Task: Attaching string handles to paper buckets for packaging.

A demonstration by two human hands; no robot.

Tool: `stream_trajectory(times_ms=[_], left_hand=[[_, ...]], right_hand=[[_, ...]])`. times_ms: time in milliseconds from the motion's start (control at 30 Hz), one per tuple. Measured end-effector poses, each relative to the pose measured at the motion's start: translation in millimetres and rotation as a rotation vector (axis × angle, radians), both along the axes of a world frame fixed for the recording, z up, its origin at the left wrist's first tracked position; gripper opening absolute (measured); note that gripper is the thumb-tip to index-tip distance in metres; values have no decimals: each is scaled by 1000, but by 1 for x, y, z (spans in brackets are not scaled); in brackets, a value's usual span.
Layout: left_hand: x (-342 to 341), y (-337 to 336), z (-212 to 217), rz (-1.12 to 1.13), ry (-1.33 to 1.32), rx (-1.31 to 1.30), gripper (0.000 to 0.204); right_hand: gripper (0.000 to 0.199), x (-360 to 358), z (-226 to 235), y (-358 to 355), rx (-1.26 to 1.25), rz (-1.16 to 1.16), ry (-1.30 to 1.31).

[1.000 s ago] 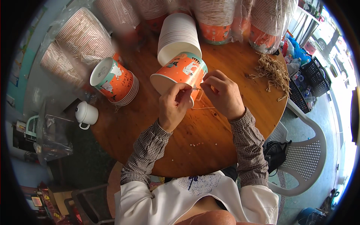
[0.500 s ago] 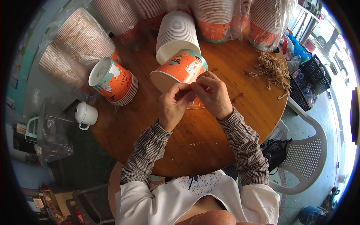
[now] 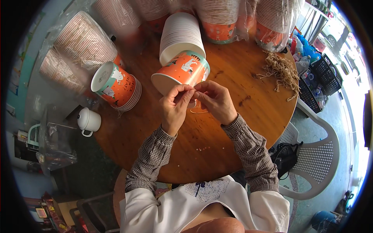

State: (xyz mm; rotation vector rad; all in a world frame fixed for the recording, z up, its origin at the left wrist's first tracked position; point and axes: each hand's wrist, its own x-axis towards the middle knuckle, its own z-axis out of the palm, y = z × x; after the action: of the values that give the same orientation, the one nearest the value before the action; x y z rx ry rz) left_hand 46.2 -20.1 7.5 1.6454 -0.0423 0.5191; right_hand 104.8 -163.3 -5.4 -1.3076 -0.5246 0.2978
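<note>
Round wooden table (image 3: 210,136) is recorded in the head view, lined along its far edge by plastic-wrapped cup stacks (image 3: 219,11). An orange printed cup (image 3: 178,70) is seen lying on its side near mid-table, its opening turned toward the left and the wearer; a stack of white-sided cups (image 3: 182,37) is placed just behind it. Both hands are held close together before the cup's opening. Thumb and fingertips of the left hand (image 3: 174,108) are pressed together, as are those of the right hand (image 3: 218,103); thin cord (image 3: 199,113) is pinched there, its ends hidden by the fingers, and a loop is left hanging below. Tilted orange cups (image 3: 118,86) are noted at left, and tangled tan strands (image 3: 281,72) are noted near the right edge.
</note>
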Motion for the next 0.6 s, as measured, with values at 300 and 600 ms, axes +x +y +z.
stream_trajectory(times_ms=[300,600], left_hand=[[7,6,-8,-22,-117,-65,9],[6,5,-9,119,-287,512,8]], right_hand=[[13,-6,-14,8,-36,-136,-127],[12,-3,-15,5,-87,-219,-291]])
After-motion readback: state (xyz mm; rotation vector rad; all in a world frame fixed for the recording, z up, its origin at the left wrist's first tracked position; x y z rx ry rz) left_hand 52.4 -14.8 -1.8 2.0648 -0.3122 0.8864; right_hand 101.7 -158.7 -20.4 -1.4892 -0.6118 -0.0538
